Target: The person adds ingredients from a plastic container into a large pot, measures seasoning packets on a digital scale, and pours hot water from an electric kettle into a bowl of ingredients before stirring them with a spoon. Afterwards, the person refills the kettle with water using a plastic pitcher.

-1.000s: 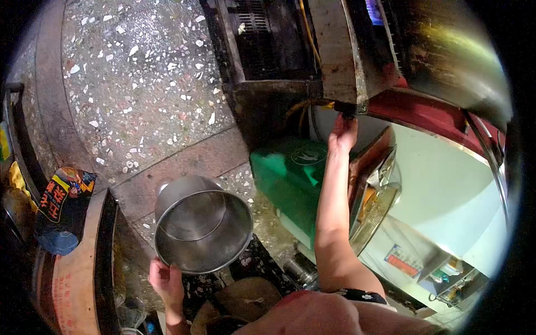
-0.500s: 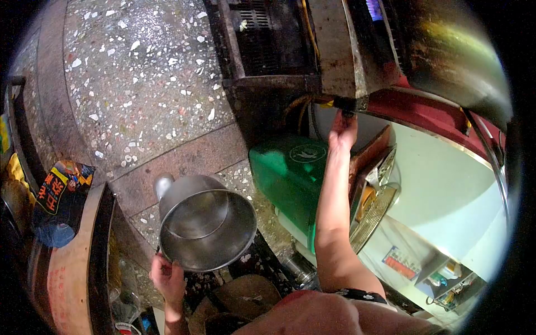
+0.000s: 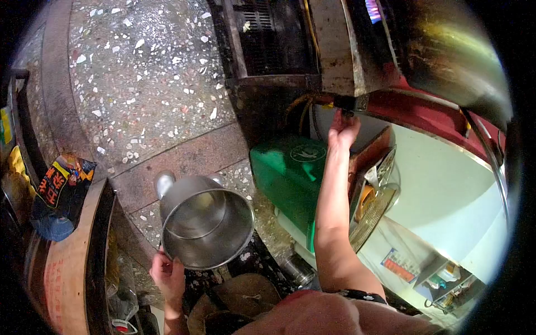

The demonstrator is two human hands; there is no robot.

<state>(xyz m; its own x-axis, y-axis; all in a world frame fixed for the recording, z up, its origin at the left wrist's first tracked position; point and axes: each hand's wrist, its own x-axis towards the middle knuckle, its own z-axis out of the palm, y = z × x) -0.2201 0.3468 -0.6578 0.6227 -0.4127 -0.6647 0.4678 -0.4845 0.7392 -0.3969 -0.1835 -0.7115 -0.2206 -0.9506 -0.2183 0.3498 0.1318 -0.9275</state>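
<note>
A deep metal pot (image 3: pixel 206 234) hangs tilted in front of my body, its wide mouth toward me and nothing visible inside. My left hand (image 3: pixel 167 273) is closed at the pot's near left rim; any handle there is hidden by the fingers. Stretched far forward, my right hand (image 3: pixel 343 131) has its fingers closed around a black knob (image 3: pixel 347 105) under the edge of the dark metal stove (image 3: pixel 339 61). The fingertips are partly hidden by the knob. Blue-violet light (image 3: pixel 373 11) shows within the stove.
A green lidded bin (image 3: pixel 285 181) stands below my right forearm. Left of me is a wooden box (image 3: pixel 70 268) with a dark printed packet (image 3: pixel 64 181) on it. At right lie a wire rack (image 3: pixel 379 215) and a pale panel (image 3: pixel 430 178). The floor (image 3: pixel 145 72) is speckled stone.
The pot has shifted very slightly left and up in view. My right hand stays at the knob. The view itself has moved a little.
</note>
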